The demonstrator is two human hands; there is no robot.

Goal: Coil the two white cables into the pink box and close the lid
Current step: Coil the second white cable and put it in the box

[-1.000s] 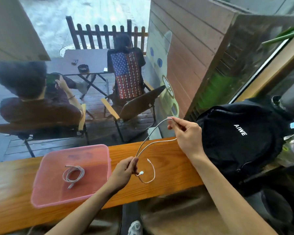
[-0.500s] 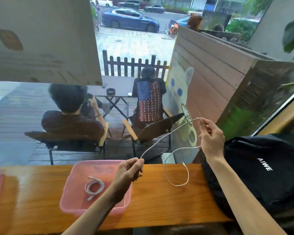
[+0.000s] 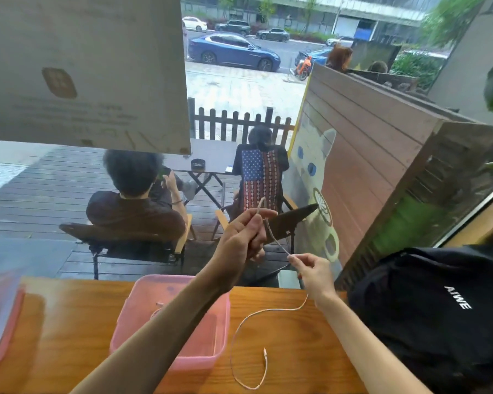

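Most of the interior of the pink box [image 3: 205, 355] is hidden behind the left forearm; only a short pale stretch of the coiled cable [image 3: 157, 306] shows inside it, near the far wall. At the left edge a translucent, pink-rimmed lid [image 3: 0, 317] is cut off by the frame.

The bench [image 3: 291, 336] is an orange-brown wooden counter set against a window looking onto a deck with seated people and a street with parked cars. A black backpack [image 3: 439, 314] lies at the right end of the bench.

The left hand [image 3: 244, 240] is raised above the box, fingers curled, gripping one end of the second white cable [image 3: 241, 331], which stands up out of the fist. The right hand [image 3: 310, 270], lower and to the right, pinches the same cable between thumb and fingertips. From there the cable drops behind the wrist and loops over the bench just right of the box, its plug end [image 3: 265, 351] free.
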